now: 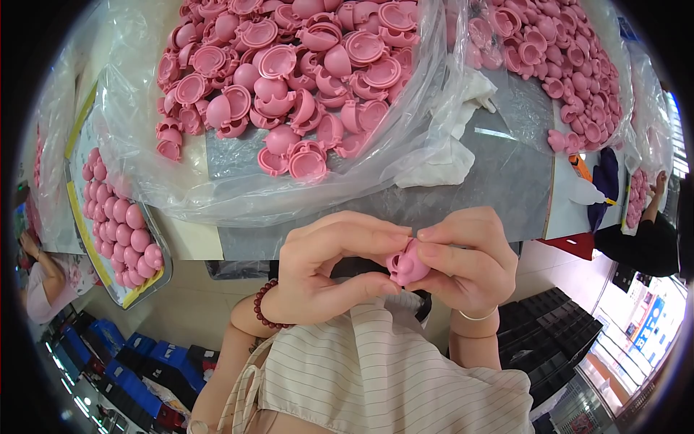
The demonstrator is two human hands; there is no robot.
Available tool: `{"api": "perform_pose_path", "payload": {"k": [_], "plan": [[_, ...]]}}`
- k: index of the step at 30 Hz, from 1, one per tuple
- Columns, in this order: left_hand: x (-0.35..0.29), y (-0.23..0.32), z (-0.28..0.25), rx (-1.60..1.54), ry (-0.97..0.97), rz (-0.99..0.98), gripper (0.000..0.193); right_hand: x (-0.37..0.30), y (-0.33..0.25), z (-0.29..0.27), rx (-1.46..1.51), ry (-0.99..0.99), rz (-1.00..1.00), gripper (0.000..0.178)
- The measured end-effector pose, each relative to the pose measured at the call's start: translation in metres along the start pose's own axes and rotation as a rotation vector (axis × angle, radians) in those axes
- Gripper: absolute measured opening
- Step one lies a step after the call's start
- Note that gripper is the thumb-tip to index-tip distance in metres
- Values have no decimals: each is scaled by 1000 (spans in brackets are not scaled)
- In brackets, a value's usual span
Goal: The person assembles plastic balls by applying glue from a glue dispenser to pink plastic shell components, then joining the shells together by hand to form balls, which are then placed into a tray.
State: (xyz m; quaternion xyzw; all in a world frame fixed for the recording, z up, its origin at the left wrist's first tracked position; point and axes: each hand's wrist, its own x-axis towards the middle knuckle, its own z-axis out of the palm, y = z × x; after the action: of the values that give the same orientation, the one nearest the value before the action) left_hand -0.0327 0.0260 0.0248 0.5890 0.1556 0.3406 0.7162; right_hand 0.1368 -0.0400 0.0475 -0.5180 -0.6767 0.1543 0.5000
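Between my two hands, just in front of the table's near edge, is a small rounded pink plastic part (408, 267) with a dark opening on its side. My left hand (325, 264) has its thumb and fingertips closed on the part's left side. With thumb and fingers, my right hand (466, 260) pinches it from the right and covers much of that side. Beyond my hands, a large heap of hollow pink half-shells (278, 61) lies on clear plastic sheeting (289, 199).
A second heap of smaller pink parts (571, 65) lies far right. At left, a tray (148, 289) holds rows of pink balls. White crumpled cloth (441, 159), a white bottle (584, 192) and black crates (549, 333) are around. Other people work at both sides.
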Motion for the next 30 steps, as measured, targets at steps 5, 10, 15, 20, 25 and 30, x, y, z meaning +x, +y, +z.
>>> {"api": "perform_pose_path", "payload": {"k": [5, 10, 15, 20, 25, 30], "plan": [[2, 1, 5, -50, 39, -3, 42, -4, -2, 1, -136, -2, -64, 34], [1, -5, 3, -75, 59, 11, 51, -8, -11, 8, -160, 7, -134, 33], [4, 10, 10, -186, 242, -161, 52, -19, -3, -6, -204, 181, -114, 15], [0, 4, -3, -88, 158, 5, 45, -37, 25, -47, -532, 701, -105, 14], [-5, 2, -8, -119, 167, 84, 47, -47, 45, -94, -590, 1225, 220, 17], [-1, 5, -9, -278, 74, 20, 44, -41, 73, -112, -695, 1074, 338, 28]]}}
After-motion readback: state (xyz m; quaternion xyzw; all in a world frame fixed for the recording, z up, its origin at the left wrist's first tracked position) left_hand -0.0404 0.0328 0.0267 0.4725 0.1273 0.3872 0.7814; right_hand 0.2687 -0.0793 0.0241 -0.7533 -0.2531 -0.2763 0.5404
